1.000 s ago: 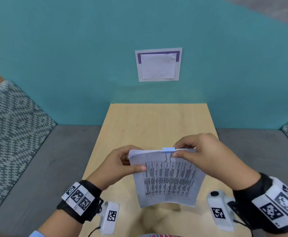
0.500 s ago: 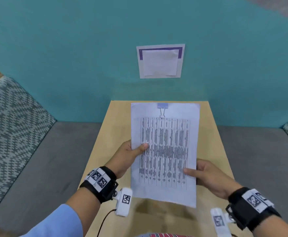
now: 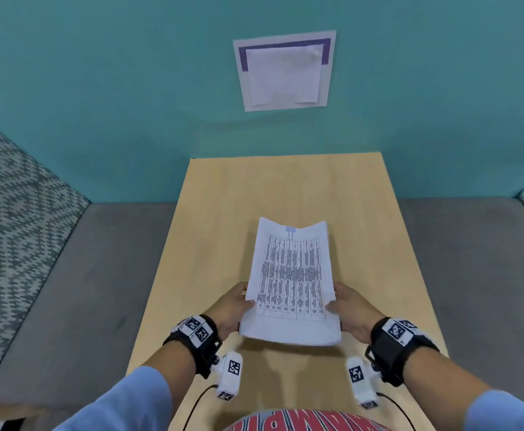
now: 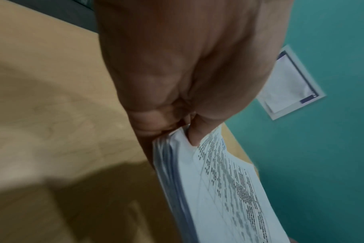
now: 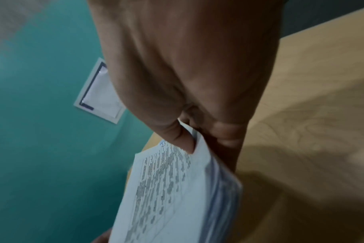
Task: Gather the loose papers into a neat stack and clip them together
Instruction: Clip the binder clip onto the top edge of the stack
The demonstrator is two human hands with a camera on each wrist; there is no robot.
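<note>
A stack of printed papers is held over the wooden table, its far end dipping toward the tabletop. A pale blue binder clip sits at the middle of the far edge. My left hand grips the stack's left edge near the bottom, thumb on top of the papers. My right hand grips the right edge the same way, thumb pressed on the top sheet. The fingers under the stack are hidden.
A teal wall rises behind the table, with a white and purple sheet pinned to it. Grey seating with patterned cushions flanks the table on both sides.
The right hand left the clip and took the stack's right edge. The stack was raised upright, then lowered and tilted forward toward the table, both hands sliding to its lower corners.
</note>
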